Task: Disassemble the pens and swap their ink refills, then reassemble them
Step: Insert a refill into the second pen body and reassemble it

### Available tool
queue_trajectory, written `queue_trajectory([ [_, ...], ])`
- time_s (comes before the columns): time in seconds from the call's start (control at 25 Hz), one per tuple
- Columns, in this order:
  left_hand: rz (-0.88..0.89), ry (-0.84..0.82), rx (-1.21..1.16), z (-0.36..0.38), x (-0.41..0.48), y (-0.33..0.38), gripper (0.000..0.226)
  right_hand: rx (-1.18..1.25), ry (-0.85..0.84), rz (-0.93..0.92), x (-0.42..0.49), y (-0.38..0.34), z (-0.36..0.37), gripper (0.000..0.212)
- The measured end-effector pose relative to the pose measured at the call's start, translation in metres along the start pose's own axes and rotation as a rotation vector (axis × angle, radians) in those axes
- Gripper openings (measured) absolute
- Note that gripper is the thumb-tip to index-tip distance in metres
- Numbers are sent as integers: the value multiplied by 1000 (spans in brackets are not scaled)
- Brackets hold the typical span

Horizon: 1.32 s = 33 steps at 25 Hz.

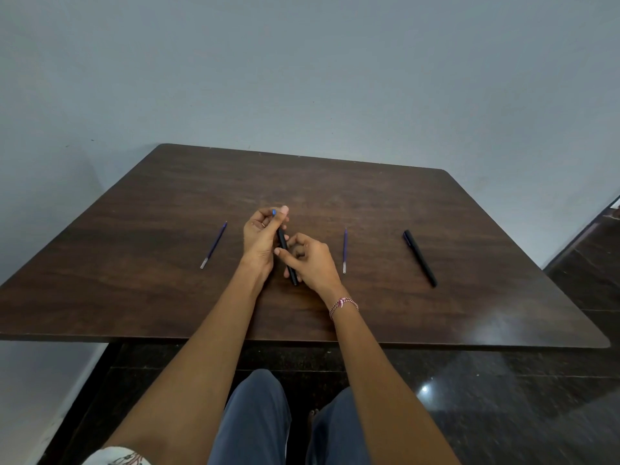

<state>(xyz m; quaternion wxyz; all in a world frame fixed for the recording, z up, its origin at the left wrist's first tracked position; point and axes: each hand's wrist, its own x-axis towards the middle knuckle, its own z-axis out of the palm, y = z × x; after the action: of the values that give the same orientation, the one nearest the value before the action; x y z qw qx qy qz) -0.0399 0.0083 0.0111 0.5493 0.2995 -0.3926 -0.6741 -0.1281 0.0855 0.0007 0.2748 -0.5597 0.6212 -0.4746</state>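
Above the middle of the dark wooden counter (pixel 134 263), a black pen (pixel 284 243) gripped by both hands, slanted with its blue end (pixel 274 212) away from the body; left hand (pixel 260 238) curled round the far half, thumb and fingertips closed near that blue end, a ring (pixel 263 224) on one finger; right hand (pixel 312 261) curled round the near half, thumb across the barrel, a braided thread bracelet (pixel 343 305) at the wrist; near end of the pen poking out below the right hand, contact with the wood not clear. Flat on the counter to the left, well apart from the hands, a purple-blue ink refill (pixel 214 245) with a pale near end; to the right, near the right hand, a second refill (pixel 345 251) of the same kind; further right, a second black pen (pixel 420 258) lying at a slant. Below the counter edge, knees in grey-blue trousers (pixel 261 414) over a dark glossy floor (pixel 503 397); behind, a plain pale wall (pixel 302 78).
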Motion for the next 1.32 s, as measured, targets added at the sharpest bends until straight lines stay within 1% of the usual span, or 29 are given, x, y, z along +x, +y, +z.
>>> queue_trajectory([
  [0.04,-12,-33,11,-1,-1,1,9,3,10,2,0,0,0,16],
  [0.12,-72,-94,6,-3,-1,1,28,3,29,8,0,1,0,16],
  [0.2,-87,-116,0,-4,-1,2,35,11,48,5,0,2,0,16],
  [0.36,-34,-104,-6,1,-4,2,26,43,88,4,1,4,-1,19],
  [0.56,-32,-95,-78,-2,-4,2,18,90,92,-9,1,3,-1,16],
  [0.8,-37,-125,-72,-1,-4,2,17,83,91,-4,0,3,-2,18],
  [1.0,-26,-162,-2,0,-5,4,22,70,92,-7,0,2,-2,27],
  [1.08,-48,-156,3,-2,-4,4,18,83,87,-12,0,3,-2,25],
  [1.2,-90,-197,8,-5,-2,3,25,93,86,-11,1,3,-1,19],
  [1.32,-76,-188,38,-3,-2,3,20,77,93,-2,1,3,-1,17],
])
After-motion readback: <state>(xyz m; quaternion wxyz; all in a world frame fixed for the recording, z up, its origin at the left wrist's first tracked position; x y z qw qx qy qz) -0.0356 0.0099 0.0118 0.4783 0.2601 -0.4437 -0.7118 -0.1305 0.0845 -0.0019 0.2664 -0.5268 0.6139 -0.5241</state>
